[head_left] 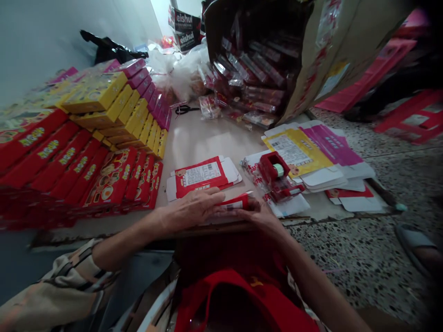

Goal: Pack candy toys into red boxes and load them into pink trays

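Note:
A small red carton lies between my hands at the table's front edge, its white end flap raised at the right. My left hand is closed over the carton's left part, fingers along its top. My right hand pinches its right end; some fingertips are hidden behind it. Just beyond lies a flattened red box blank with a white printed panel. Right of the hands, a red tape dispenser with a pale roll rests on a clear printed plastic bag.
Stacked red boxes, yellow boxes and purple boxes fill the left. A tipped cardboard carton holds several wrapped packets. Yellow blanks and purple blanks lie right. Black scissors sit behind; a slippered foot shows right.

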`<state>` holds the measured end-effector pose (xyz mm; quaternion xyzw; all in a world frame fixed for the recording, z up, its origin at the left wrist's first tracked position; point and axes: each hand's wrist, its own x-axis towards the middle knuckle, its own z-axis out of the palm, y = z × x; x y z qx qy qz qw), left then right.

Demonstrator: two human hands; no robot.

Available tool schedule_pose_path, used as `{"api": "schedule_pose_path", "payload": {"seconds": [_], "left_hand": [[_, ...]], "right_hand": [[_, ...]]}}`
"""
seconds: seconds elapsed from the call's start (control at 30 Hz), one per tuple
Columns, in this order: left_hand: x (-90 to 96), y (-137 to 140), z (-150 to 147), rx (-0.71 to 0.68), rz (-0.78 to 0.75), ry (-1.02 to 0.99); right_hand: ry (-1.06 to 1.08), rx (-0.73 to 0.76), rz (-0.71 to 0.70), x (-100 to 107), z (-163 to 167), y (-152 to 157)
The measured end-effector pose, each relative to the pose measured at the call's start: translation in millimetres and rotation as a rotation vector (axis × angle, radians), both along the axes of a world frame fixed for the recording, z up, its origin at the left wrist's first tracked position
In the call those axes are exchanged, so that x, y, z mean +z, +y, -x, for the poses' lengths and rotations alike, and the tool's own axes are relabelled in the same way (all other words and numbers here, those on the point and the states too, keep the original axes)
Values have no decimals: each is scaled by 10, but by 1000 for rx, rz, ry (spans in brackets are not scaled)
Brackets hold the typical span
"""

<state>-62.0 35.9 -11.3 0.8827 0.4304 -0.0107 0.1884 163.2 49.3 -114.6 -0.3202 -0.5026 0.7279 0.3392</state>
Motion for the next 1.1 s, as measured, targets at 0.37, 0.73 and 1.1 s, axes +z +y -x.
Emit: {"api": "schedule_pose_path", "payload": {"seconds": [0.37,0.73,1.1], "left_hand": [[-88,-113,-18,134,189,-24],[-616,634,150,458,100,-278],[-202,-201,-68,1045,26,-1260]], "right_hand": [[-158,217,-7,38,-125,-31],[-77,-436,-57,-255,278,-108],[291,-352,24,434,717,100]]}}
